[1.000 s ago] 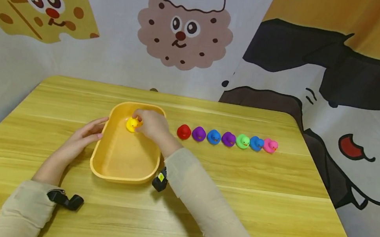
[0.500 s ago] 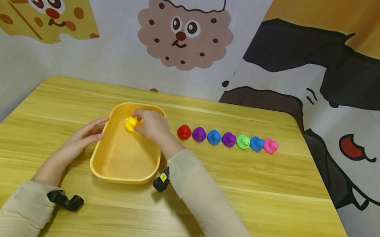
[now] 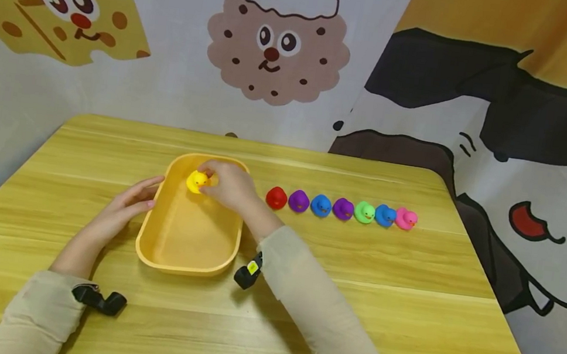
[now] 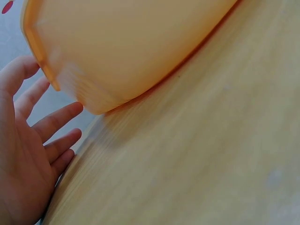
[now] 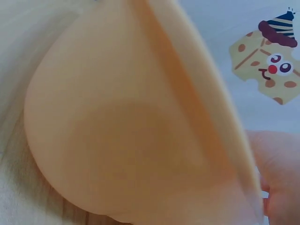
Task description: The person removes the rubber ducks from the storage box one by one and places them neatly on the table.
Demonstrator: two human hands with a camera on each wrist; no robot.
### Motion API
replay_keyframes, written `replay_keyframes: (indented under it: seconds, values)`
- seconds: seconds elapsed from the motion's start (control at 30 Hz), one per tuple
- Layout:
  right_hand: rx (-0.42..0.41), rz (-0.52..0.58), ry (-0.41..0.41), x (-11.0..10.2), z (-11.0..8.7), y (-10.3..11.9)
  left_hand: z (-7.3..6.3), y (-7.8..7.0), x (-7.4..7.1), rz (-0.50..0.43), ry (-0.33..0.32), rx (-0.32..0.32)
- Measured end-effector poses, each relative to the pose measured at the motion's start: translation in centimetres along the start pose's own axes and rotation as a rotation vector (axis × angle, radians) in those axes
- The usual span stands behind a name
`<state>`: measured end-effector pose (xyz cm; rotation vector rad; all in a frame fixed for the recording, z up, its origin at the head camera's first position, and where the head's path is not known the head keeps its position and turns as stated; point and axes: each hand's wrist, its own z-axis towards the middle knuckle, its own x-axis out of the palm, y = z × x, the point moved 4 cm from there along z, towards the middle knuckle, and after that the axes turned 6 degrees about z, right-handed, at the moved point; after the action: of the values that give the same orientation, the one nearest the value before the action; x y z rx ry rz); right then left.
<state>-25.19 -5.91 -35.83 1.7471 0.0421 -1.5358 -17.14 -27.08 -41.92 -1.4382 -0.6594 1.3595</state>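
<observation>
A yellow toy duck (image 3: pixel 197 182) is at the far end of a yellow-orange plastic tub (image 3: pixel 182 270). My right hand (image 3: pixel 231 185) reaches over the tub's right rim and pinches the duck between thumb and fingers. At the tub's left side is my left hand (image 3: pixel 120 213), its fingers spread and their tips against the rim and outer wall. The left wrist view shows this hand (image 4: pixel 26 145) with loosely extended fingers beside the tub wall (image 4: pixel 136 47). In the right wrist view the tub wall (image 5: pixel 117 98) hides the duck and most of the right hand (image 5: pixel 279 171).
To the right of the tub, several small ducks stand in a row, from a red duck (image 3: pixel 277 198) through purple, blue and green to a pink duck (image 3: pixel 406 219). All are on a wooden table (image 3: pixel 337 260). A cartoon-printed curtain (image 3: pixel 155 96) hangs behind it.
The yellow duck and my right hand have shifted slightly toward the tub's far end, and the right forearm has moved a little to the right. My left hand stays against the tub.
</observation>
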Motion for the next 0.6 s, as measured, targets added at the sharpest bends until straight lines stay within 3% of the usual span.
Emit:
replay_keyframes:
  seconds: [0.6]
  values:
    - [-0.063, 0.154, -0.134, -3.4, -2.8, 0.9, 0.0, 0.2, 0.0, 0.013, -0.006, -0.012]
